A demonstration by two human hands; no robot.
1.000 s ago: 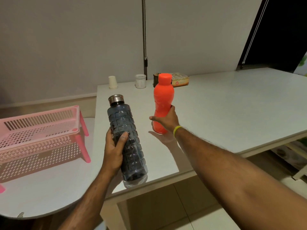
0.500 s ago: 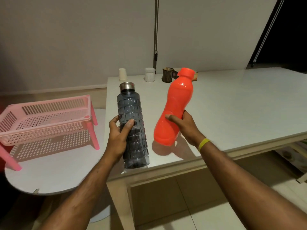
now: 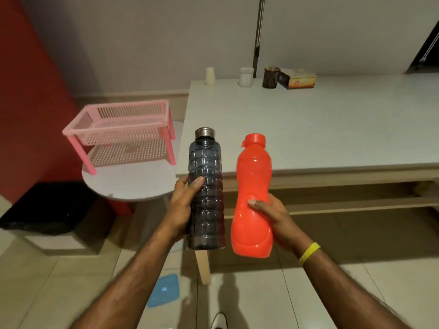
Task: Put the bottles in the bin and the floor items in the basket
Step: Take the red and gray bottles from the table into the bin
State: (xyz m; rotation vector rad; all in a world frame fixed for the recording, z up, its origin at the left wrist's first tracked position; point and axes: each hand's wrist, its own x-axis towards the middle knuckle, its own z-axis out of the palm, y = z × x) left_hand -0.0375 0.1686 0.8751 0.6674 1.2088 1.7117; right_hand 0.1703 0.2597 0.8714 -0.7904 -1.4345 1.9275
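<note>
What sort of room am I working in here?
Probably a home or small office room: a long white table against a plain wall, with cups and a box at its back edge, a pink basket on a round side table, and a tiled floor.

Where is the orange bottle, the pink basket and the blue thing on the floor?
orange bottle [image 3: 253, 186], head view, middle of its body.
pink basket [image 3: 118, 125], head view, front rim.
blue thing [image 3: 164, 290], head view, its flat top.
</note>
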